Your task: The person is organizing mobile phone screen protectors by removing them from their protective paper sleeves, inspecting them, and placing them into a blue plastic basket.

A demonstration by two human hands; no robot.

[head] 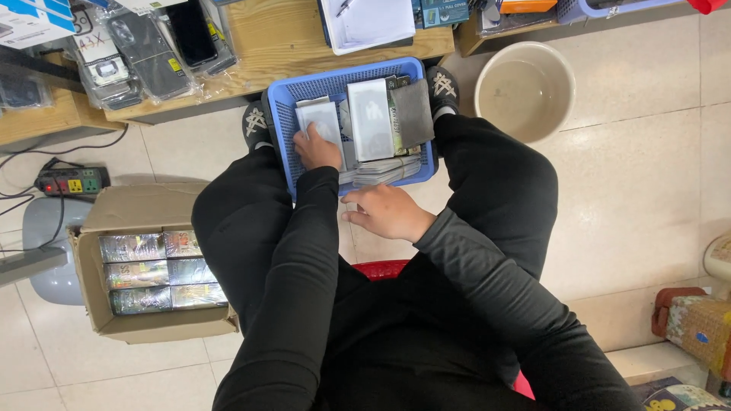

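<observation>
Left hand (318, 148) gripping white packet (320, 120) in blue basket (285, 137), right hand (387, 211) loosely open

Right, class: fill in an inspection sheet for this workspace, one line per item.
Surface: pale tiled floor.
Job's things: blue basket between the feet, holding flat white and grey packets.
Clutter: open cardboard box of shiny packs, round beige tub, wrapped phone cases on a wooden shelf.
Grippers: left hand inside the basket on the packets; right hand at its near edge.
Cables: power strip with leads.
Surroundings: red stool.
</observation>
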